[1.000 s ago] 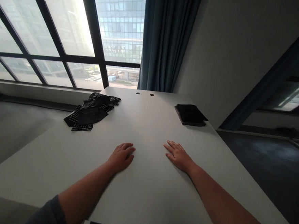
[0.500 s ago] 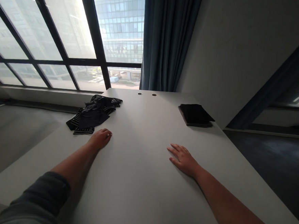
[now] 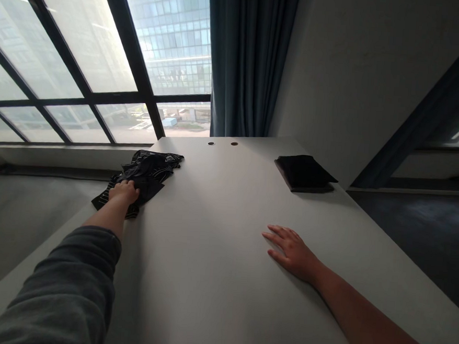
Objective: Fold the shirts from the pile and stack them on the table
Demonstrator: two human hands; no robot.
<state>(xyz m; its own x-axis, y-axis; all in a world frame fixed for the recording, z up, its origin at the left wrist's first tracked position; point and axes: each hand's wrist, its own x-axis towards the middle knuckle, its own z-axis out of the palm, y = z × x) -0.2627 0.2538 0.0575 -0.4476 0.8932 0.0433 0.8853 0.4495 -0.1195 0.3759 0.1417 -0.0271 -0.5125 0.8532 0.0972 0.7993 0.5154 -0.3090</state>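
Left hand [image 3: 125, 190] lies over the near end of a crumpled heap of black cloth [image 3: 153, 167] with white stripes, at the left side of the table [image 3: 205, 233]. Its fingers are bent down onto the fabric; the tips are hidden, so whether any cloth is pinched cannot be told. The overhand approach probably suits the heap: loose folds offer fingers something to gather. Right hand [image 3: 292, 252] is palm down on the tabletop, fingers relaxed and spread, holding nothing—presumably just resting. A flat black bundle [image 3: 306, 173] lies beyond it, apparently folded; its neat shape, set apart from the heap, suggests deliberate placing.

Edges: the heap lies along the table's left edge; overhang cannot be judged. The bundle's right corner is near the right edge. Between heap and bundle runs a broad stretch of white surface—room for sideways movement. Two round inserts [image 3: 234, 143] sit near the far edge, below the blue curtain [image 3: 248, 63].
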